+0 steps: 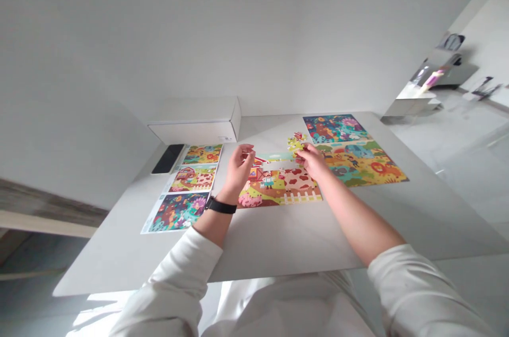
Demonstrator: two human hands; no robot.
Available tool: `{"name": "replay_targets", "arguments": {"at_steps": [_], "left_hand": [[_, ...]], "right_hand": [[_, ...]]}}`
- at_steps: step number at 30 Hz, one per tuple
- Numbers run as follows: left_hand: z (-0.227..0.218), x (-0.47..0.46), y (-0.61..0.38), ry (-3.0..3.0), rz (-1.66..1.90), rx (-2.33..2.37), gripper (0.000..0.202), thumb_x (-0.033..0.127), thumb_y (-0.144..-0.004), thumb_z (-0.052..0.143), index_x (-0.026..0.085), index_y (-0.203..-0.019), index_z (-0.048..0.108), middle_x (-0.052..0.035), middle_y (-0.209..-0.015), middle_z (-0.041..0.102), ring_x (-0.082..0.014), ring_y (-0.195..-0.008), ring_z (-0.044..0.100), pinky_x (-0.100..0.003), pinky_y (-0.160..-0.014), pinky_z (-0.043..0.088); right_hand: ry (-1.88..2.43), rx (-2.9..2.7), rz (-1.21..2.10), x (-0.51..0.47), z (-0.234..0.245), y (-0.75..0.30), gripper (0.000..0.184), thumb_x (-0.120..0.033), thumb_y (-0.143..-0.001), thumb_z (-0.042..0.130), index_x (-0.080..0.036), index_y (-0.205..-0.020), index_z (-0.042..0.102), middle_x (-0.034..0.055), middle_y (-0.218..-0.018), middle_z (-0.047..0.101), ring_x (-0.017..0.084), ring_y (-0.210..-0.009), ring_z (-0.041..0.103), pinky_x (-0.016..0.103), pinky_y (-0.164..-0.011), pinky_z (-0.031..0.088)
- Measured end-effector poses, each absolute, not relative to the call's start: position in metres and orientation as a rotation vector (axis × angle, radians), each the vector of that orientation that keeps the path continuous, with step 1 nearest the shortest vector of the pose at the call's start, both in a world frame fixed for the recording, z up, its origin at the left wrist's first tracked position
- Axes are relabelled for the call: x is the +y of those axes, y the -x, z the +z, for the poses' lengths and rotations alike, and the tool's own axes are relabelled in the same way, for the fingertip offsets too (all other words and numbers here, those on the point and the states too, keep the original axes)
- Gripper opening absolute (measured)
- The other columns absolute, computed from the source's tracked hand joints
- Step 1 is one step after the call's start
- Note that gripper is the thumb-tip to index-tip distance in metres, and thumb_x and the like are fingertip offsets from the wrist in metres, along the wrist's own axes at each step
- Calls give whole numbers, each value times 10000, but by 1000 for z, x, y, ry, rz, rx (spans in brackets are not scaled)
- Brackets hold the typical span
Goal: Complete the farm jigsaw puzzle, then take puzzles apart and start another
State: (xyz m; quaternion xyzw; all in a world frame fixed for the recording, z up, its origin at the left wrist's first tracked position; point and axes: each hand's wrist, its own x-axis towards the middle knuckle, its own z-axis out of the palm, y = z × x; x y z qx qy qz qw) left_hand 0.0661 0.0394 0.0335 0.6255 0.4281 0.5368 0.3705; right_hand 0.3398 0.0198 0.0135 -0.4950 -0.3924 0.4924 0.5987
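Yellow-green jigsaw pieces [296, 141] are pinched in the right hand [310, 161], apart from the left hand [238, 169], its fingertips [249, 152] raised over a half-built farm puzzle [278, 186] on the white bench [278, 241]; whether they hold anything is too small to tell. Beyond stands a closed white cardboard box [194, 127], contents hidden.
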Motion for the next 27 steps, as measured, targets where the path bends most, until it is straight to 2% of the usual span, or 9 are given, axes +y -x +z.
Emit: {"name": "replay_targets", "arguments": {"at_steps": [4, 8, 12, 17, 23, 27], "left_hand": [[37, 43, -97, -1538, 1201, 947, 329, 471, -930, 724, 224, -1142, 681, -45, -1035, 675, -122, -748, 646, -206, -564, 521], [17, 43, -118, -1489, 1091, 957, 389, 521, -903, 765, 218, -1132, 681, -49, -1081, 697, -101, -673, 660, -186, -473, 471], [-3, 40, -119, -1446, 1054, 975, 434, 573, -870, 801, 202, -1060, 679, -35, -1013, 728, -70, -567, 604, -187, -452, 443], [-10, 40, -116, -1382, 1071, 932, 483, 616, -847, 830, 200, -1042, 680, -34, -954, 748, -78, -557, 583, -198, -452, 444], [-11, 40, -114, -1382, 1070, 947, 479, 635, -859, 820, 204, -982, 651, 30, -699, 635, -85, -500, 541, -200, -456, 411], [-12, 41, -114, -1403, 1096, 951, 415, 575, -893, 804, 197, -972, 652, 17, -721, 650, -85, -549, 561, -193, -501, 428]], "right_hand": [[1079, -900, 1204, 18, 10, -333, 496, -508, -623, 908, -273, -909, 578, -23, -917, 715, 191, -909, 717, 322, -812, 627], [1043, -933, 1264, 12, 9, -326, 454, -492, -663, 917, -264, -926, 625, -18, -959, 737, 189, -917, 721, 348, -859, 635], [1041, -955, 1297, 7, 8, -320, 464, -496, -657, 926, -259, -914, 622, -19, -947, 732, 206, -916, 725, 380, -880, 633], [1090, -1034, 1293, 7, 2, -314, 492, -546, -657, 918, -255, -932, 631, -25, -882, 708, 217, -883, 721, 375, -859, 610], [1160, -1194, 1186, 5, -4, -316, 439, -623, -760, 836, -259, -918, 647, -28, -826, 697, 203, -815, 686, 339, -805, 577], [1285, -1265, 1106, 5, -3, -322, 443, -666, -796, 780, -263, -929, 651, -5, -836, 704, 230, -814, 686, 354, -778, 573]]}}
